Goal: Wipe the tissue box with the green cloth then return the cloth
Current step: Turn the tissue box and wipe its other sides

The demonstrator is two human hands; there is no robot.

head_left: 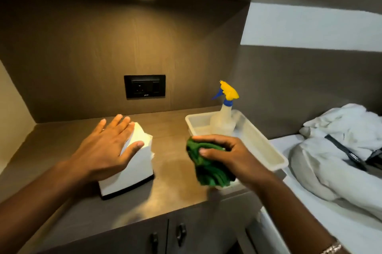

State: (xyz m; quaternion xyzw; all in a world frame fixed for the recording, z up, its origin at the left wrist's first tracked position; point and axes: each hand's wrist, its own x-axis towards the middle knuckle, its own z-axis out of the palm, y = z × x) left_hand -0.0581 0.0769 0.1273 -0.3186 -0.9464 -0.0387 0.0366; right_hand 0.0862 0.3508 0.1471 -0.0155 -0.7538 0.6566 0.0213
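Note:
A white tissue box [134,171] with a dark base stands on the brown countertop [171,173], left of centre. My left hand [107,146] hovers flat over its left side, fingers spread, thumb near the top edge; whether it touches the box I cannot tell. To the right of the box, my right hand [225,154] grips a bunched green cloth [208,167], held just above the counter beside the near corner of a white tray [266,150].
A spray bottle [223,117] with a yellow and blue trigger stands in the tray. A black wall socket [144,86] sits behind the counter. White bedding [339,150] lies on the bed at right. Cabinet doors with dark handles [179,233] are below the counter edge.

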